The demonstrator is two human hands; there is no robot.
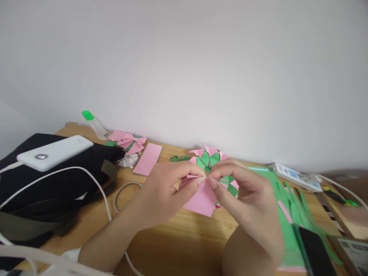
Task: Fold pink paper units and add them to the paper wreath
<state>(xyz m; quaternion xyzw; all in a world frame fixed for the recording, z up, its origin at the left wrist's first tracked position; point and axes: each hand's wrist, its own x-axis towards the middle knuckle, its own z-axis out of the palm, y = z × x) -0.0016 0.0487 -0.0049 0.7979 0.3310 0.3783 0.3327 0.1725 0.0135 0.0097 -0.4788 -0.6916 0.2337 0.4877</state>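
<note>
Between my two hands a piece of pink paper (201, 200) hangs over the wooden table. My left hand (166, 188) pinches its upper edge with thumb and forefinger. Close beside that grip, my right hand (244, 191) pinches the same edge, the fingertips nearly meeting. A small fold stands up along the top of the paper, partly hidden by the fingers. Behind the hands lies an assembly of folded pink and green paper (214, 158), partly covered by them.
On the left, a white power bank (56, 152) with a cable rests on a black bag (94, 161). Further back are a glue bottle (96, 124), folded paper pieces (130, 142) and a pink rectangle (148, 159). To the right lie green paper (290, 237), a phone (314, 251) and a power strip (297, 177).
</note>
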